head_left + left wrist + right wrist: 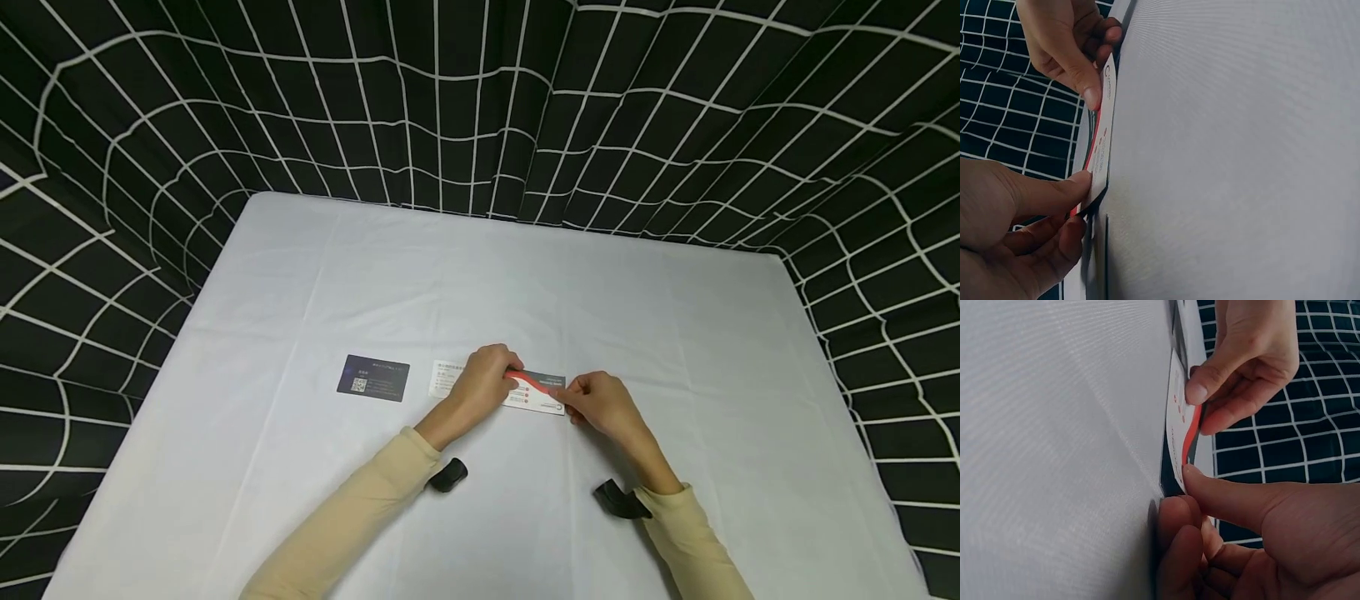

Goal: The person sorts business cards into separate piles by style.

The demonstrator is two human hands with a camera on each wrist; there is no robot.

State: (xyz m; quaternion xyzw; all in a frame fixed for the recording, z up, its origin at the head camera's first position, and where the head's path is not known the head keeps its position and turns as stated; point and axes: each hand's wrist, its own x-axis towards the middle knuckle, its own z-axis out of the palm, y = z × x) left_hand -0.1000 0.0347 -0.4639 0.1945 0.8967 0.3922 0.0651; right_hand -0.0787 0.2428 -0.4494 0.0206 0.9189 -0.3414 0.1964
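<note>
A business card [533, 398], white with a red wavy band and a dark grey top strip, is pinched at both ends. My left hand [486, 377] grips its left end between thumb and fingers. At the right end, my right hand [602, 404] pinches the lower corner, the thumb [1210, 487] on the printed face. The left wrist view shows the same card [1105, 128] tilted, its near edge close over the table. A pale printed card [444, 377] lies to the left, partly hidden behind my left hand.
A dark card [373, 378] with a QR code lies flat farther left on the white-covered table [360, 283]. Black curtains with a white grid [450, 108] stand along the table's far edge and sides. Black wrist pieces [622, 500] sit by both sleeves.
</note>
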